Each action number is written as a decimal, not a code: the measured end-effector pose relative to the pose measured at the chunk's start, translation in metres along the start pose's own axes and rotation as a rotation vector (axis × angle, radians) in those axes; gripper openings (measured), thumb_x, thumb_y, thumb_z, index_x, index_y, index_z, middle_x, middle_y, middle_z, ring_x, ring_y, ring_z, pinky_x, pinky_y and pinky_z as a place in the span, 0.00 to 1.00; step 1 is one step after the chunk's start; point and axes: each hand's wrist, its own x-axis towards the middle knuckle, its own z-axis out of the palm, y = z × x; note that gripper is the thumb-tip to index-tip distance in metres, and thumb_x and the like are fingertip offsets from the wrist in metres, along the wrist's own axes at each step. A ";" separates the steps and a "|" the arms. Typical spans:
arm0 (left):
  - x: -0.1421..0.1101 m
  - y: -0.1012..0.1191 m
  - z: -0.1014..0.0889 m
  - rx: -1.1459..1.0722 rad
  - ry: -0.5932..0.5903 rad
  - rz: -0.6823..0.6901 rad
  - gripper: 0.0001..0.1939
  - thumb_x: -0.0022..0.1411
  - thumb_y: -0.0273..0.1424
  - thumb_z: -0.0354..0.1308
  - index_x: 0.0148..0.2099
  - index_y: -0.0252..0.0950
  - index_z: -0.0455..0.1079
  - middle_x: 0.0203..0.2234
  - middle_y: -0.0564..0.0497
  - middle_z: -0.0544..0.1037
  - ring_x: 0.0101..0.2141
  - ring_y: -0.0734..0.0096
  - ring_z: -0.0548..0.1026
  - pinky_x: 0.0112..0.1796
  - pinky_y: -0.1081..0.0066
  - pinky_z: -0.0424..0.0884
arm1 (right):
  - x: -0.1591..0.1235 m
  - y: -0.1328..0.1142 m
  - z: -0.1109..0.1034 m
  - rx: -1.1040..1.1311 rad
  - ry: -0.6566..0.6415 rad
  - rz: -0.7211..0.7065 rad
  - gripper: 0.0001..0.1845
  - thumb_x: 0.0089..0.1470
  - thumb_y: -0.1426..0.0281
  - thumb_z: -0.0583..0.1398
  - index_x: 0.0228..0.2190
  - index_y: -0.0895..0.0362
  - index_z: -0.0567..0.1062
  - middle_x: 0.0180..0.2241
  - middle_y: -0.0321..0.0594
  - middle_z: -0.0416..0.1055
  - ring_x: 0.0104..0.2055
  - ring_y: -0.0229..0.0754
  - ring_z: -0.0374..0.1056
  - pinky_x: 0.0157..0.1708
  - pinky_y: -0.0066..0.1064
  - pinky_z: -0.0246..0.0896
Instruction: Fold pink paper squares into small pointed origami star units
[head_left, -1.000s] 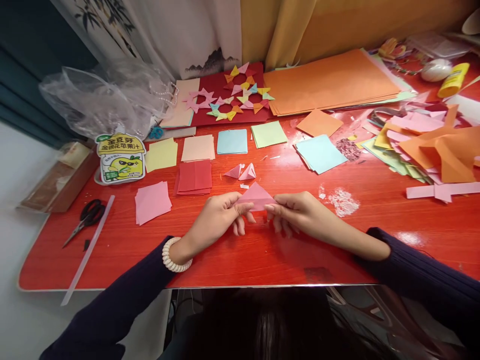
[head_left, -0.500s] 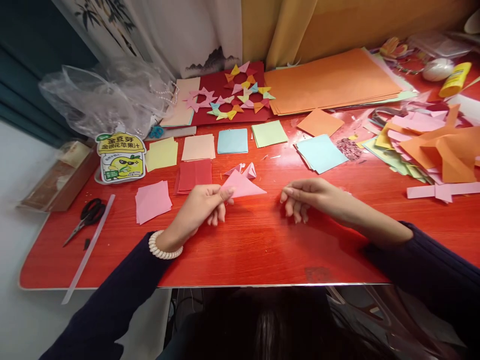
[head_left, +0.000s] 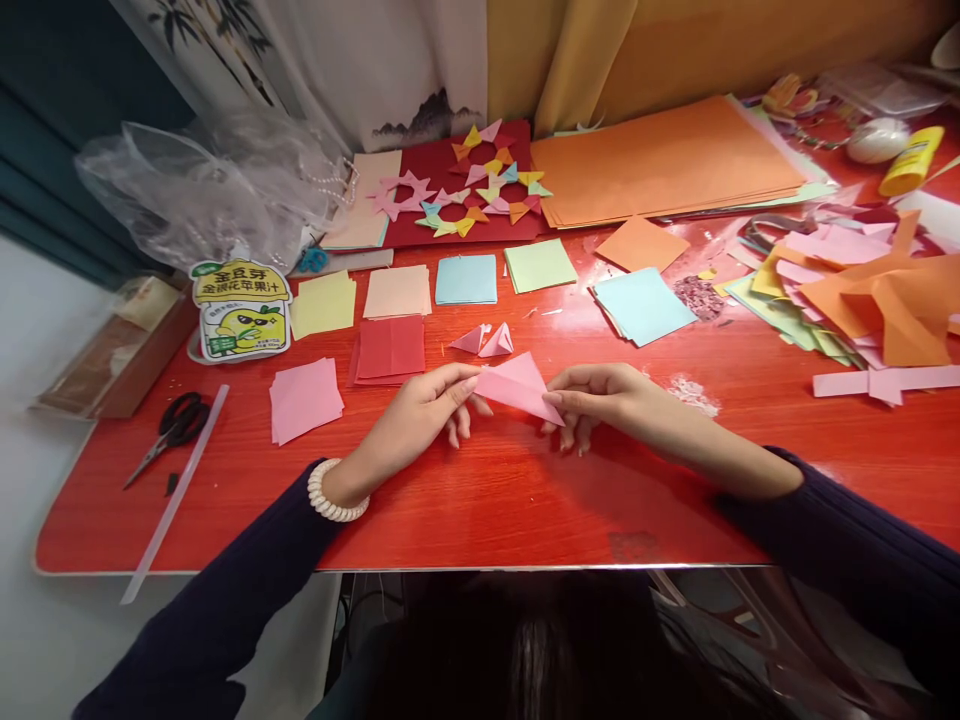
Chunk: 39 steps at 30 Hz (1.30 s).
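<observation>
A pink sheet of paper (head_left: 519, 382), folded into a triangle, is held just above the red table between my two hands. My left hand (head_left: 435, 395) pinches its left corner between thumb and fingers. At its lower right corner, my right hand (head_left: 600, 400) pinches the paper too. Just behind the sheet lie two small folded pink paper pieces (head_left: 496, 341). A stack of dark red squares (head_left: 391, 347) sits behind my left hand, and a stack of pink squares (head_left: 305, 400) is farther left.
Scissors (head_left: 169, 430) and a translucent strip (head_left: 176, 495) lie at the left edge of the table (head_left: 480, 520). Yellow, peach, blue and green square stacks line the middle. Folded paper rings (head_left: 457, 212) rest at the back. Paper scraps (head_left: 862, 280) and a glue stick (head_left: 911, 162) are right.
My right hand has moved left and now grips the pink paper's right corner. The left hand has shifted slightly right with the paper, which has turned so its right corner points down.
</observation>
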 end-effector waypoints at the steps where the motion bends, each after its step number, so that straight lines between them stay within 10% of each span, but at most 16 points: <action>1: -0.001 0.001 0.000 0.003 -0.001 0.021 0.17 0.63 0.34 0.48 0.53 0.35 0.62 0.30 0.50 0.74 0.20 0.82 0.69 0.21 0.79 0.68 | 0.000 -0.001 0.000 0.002 -0.013 -0.009 0.15 0.57 0.60 0.56 0.32 0.61 0.69 0.23 0.41 0.72 0.23 0.36 0.69 0.25 0.27 0.65; 10: -0.004 0.000 0.002 -0.057 -0.033 0.142 0.16 0.63 0.30 0.48 0.52 0.38 0.63 0.33 0.50 0.73 0.23 0.80 0.71 0.24 0.78 0.72 | 0.000 0.004 0.000 0.120 -0.043 -0.052 0.20 0.59 0.56 0.52 0.40 0.62 0.68 0.39 0.49 0.72 0.28 0.37 0.71 0.27 0.28 0.68; 22: -0.003 -0.002 0.009 0.084 -0.037 0.174 0.11 0.61 0.35 0.49 0.36 0.34 0.67 0.33 0.50 0.71 0.34 0.74 0.70 0.37 0.74 0.68 | -0.003 0.002 0.006 -0.142 -0.124 -0.071 0.13 0.54 0.61 0.59 0.32 0.60 0.71 0.26 0.38 0.72 0.26 0.36 0.68 0.26 0.27 0.62; 28: -0.006 -0.005 0.016 0.148 -0.157 0.219 0.12 0.60 0.26 0.50 0.47 0.37 0.61 0.41 0.49 0.68 0.37 0.74 0.68 0.38 0.73 0.68 | 0.000 0.000 0.010 -0.240 0.127 -0.021 0.16 0.52 0.59 0.59 0.25 0.60 0.71 0.22 0.35 0.66 0.21 0.32 0.59 0.17 0.25 0.48; 34: -0.005 -0.010 0.017 0.336 0.101 0.422 0.15 0.63 0.29 0.49 0.52 0.41 0.62 0.49 0.47 0.63 0.39 0.73 0.68 0.42 0.70 0.67 | 0.003 -0.001 0.013 0.251 0.134 0.036 0.04 0.50 0.72 0.61 0.31 0.59 0.71 0.33 0.41 0.72 0.30 0.37 0.68 0.27 0.26 0.63; 39: -0.005 -0.011 0.017 0.300 0.053 0.382 0.14 0.63 0.33 0.50 0.52 0.40 0.62 0.49 0.48 0.68 0.46 0.70 0.68 0.44 0.71 0.68 | 0.003 0.002 0.014 0.400 0.113 0.002 0.13 0.50 0.74 0.61 0.40 0.60 0.69 0.41 0.45 0.71 0.38 0.40 0.69 0.38 0.29 0.67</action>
